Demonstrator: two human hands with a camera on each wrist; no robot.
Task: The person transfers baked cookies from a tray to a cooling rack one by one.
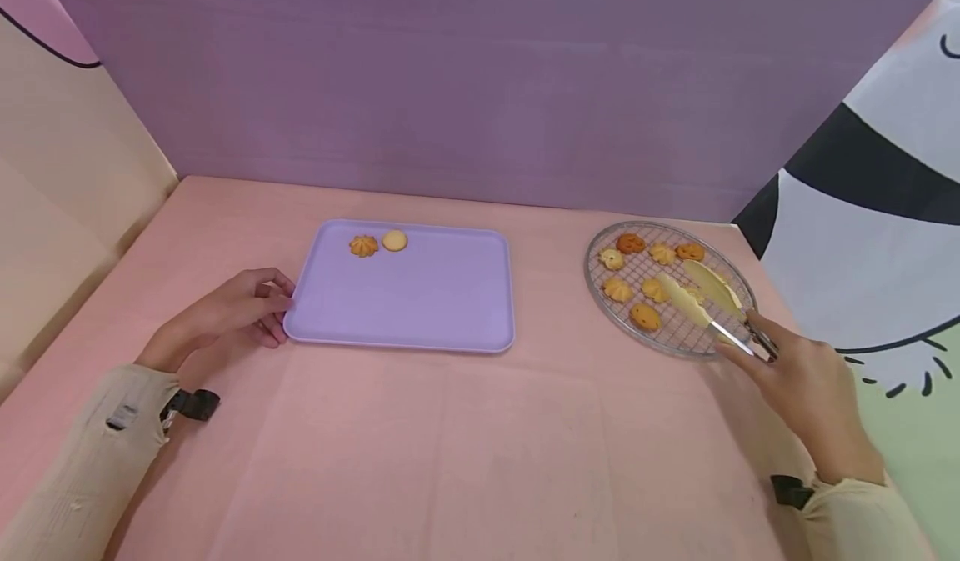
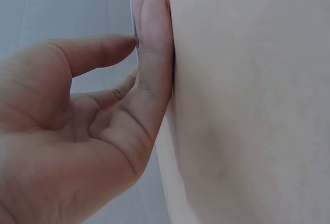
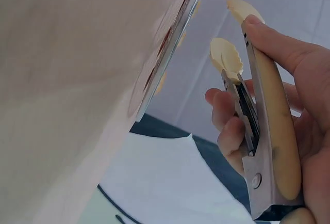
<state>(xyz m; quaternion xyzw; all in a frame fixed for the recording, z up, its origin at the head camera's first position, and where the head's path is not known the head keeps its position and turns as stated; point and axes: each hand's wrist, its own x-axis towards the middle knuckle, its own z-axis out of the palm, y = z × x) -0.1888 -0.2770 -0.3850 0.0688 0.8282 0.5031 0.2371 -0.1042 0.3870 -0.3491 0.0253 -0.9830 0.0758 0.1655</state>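
Observation:
At the left edge of a lilac tray (image 1: 405, 303), my left hand (image 1: 236, 307) pinches the rim, its thumb on one side and fingers on the other in the left wrist view. A flower-shaped cookie (image 1: 363, 246) and a plain round cookie (image 1: 394, 240) lie near the tray's back edge. My right hand (image 1: 813, 382) grips a pair of tongs (image 3: 276, 131) with pale yellow tips, which are spread apart. Those tips are over a round wire rack (image 1: 600, 290) holding several cookies, one partly hidden between them.
Pink cloth (image 1: 450, 453) covers the table under the tray and rack. A purple wall panel (image 1: 465, 86) rises behind the table. Patterned panels stand at both sides, the right one (image 1: 885, 252) close to the rack.

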